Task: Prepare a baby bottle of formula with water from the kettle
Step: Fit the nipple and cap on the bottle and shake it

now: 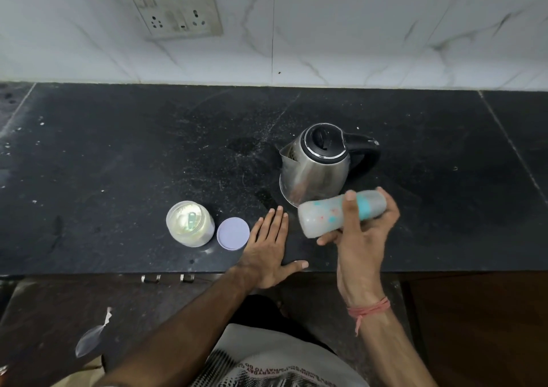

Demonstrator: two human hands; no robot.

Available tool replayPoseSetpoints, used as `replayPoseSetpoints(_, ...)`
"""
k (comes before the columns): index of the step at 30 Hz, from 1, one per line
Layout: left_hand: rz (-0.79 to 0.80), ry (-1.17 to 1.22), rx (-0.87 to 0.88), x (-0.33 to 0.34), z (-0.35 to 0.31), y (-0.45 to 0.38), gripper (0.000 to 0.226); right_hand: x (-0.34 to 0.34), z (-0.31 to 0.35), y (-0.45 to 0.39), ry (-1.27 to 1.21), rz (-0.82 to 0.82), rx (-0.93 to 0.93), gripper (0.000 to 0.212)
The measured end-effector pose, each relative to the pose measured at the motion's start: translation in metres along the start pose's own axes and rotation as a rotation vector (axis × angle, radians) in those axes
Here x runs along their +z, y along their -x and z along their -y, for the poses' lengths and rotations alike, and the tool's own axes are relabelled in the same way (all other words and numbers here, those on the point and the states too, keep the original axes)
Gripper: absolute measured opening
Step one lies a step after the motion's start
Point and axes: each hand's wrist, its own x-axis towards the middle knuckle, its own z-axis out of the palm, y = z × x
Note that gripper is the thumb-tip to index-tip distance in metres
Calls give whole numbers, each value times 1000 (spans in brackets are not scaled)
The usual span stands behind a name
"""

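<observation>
My right hand [360,232] grips a baby bottle [321,216] held on its side above the counter, its teal ring and cap end pointing right. The bottle looks cloudy inside. Just behind it a steel kettle [315,167] with a black lid and handle stands on the black counter [148,155], spout to the left. My left hand [268,250] rests flat on the counter near the front edge, fingers straight. To its left lies a round lilac lid [232,233] beside an open jar of formula powder [190,223] with a scoop in it.
A white marble-tiled wall with a socket panel [175,10] rises behind the counter. Below the front edge are dark cabinet fronts with metal handles [167,278]. A crumpled clear wrapper [90,339] lies low at the left.
</observation>
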Motion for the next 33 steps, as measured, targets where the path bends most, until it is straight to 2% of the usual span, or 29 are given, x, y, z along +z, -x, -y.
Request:
replayPoseSetpoints(3,-27,21,-22,4,0,1,131,1,-1,-1,89,181,138,59)
replayPoseSetpoints(6,0,33,-9,-1,0,0,135,-2,0,-3,1,153,140,57)
replayPoseSetpoints(9,-15,-32,-12,8,1,-1,125,-5,1,-1,49,301,236,59)
replayPoseSetpoints(11,-14,-26,-11,7,2,-1,126,-7,-1,-1,-32,283,244,62)
replayPoseSetpoints(13,-1,46,-3,4,1,-1,132,-9,-2,0,-141,248,240,73)
replayPoseSetpoints(16,-74,-32,-46,2,-6,1,130,-9,-4,8,-90,364,226,91)
replayPoseSetpoints(17,-75,-42,-49,3,-6,1,127,-9,-5,9,-75,361,179,92)
replayPoseSetpoints(20,23,9,-15,-2,-2,1,129,-10,-3,4,-157,162,94,88)
replayPoseSetpoints(21,18,8,-6,-5,-1,2,129,-11,0,2,-151,143,92,88)
replayPoseSetpoints(24,27,7,-19,-5,-2,2,130,-20,5,3,-78,226,58,89)
replayPoseSetpoints(27,38,-30,-29,-6,-4,1,128,-32,13,-3,-171,80,13,83)
replayPoseSetpoints(30,47,-33,-18,-3,-3,2,128,-33,14,-1,-143,173,61,82)
replayPoseSetpoints(33,42,-26,-18,-4,-2,0,128,-32,13,-1,-246,63,10,78)
